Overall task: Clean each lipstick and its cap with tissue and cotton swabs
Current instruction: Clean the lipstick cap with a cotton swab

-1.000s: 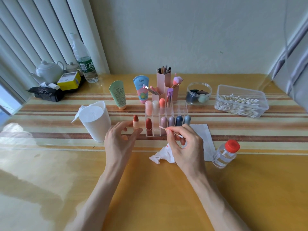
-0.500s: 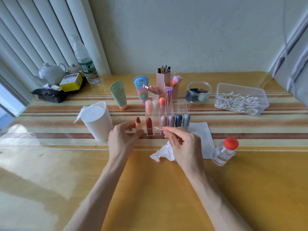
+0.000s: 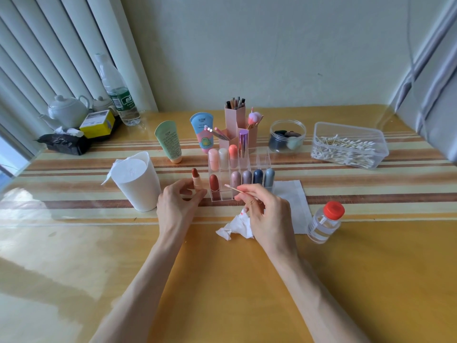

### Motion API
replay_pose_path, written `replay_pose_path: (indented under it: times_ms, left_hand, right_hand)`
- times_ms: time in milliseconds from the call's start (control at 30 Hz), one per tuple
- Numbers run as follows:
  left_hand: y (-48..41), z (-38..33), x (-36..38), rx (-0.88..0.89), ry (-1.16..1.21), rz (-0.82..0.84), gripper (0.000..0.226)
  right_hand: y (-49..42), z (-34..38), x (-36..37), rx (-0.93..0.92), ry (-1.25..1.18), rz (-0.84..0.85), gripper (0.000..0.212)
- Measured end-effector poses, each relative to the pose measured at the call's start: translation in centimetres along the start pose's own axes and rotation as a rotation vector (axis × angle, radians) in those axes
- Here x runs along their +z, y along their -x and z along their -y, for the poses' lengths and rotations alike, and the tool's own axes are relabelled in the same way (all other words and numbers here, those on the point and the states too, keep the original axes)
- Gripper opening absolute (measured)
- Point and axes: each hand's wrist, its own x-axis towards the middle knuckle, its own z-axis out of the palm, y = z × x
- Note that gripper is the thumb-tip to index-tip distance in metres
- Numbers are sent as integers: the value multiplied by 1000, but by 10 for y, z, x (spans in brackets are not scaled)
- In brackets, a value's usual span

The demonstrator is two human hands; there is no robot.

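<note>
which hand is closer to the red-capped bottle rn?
Right. The right hand, pinching a cotton swab, is just left of the bottle. The left hand is farther left, past the lipstick rack's left end, holding the uncapped lipstick.

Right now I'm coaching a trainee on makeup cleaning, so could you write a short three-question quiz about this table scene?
1. True or false: the left hand holds an uncapped lipstick.
2. What does the right hand pinch? A) cotton swab B) makeup brush C) green tube
3. What colour is the cap on the small clear bottle?
Key: 1 true; 2 A; 3 red.
</note>
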Motion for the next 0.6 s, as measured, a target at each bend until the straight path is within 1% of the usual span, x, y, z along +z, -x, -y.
replay_pose_path:
  times_ms: [67, 167, 300, 433, 467, 533, 600]
  left_hand:
    - [1, -1, 0, 13, 0, 16, 26]
    - [5, -4, -1, 60, 21, 18, 51]
    - [7, -4, 1, 67, 9, 20, 60]
    - [14, 0, 1, 50, 25, 30, 90]
    - [18, 0, 0, 45, 21, 27, 93]
    - [24, 3, -4, 44, -16, 7, 86]
    - [32, 8, -11, 64, -90, -26, 69]
  right_hand:
    - [0, 0, 0, 0, 3, 1, 22]
    - [0, 1, 1, 1, 5, 3, 21]
    - [0, 1, 1, -1, 6, 0, 20]
    - [1, 1, 2, -1, -4, 9, 19]
    - [0, 1, 2, 0, -3, 9, 18]
    - [0, 1, 2, -3, 2, 7, 17]
    - [-1, 1, 3, -6, 8, 7, 15]
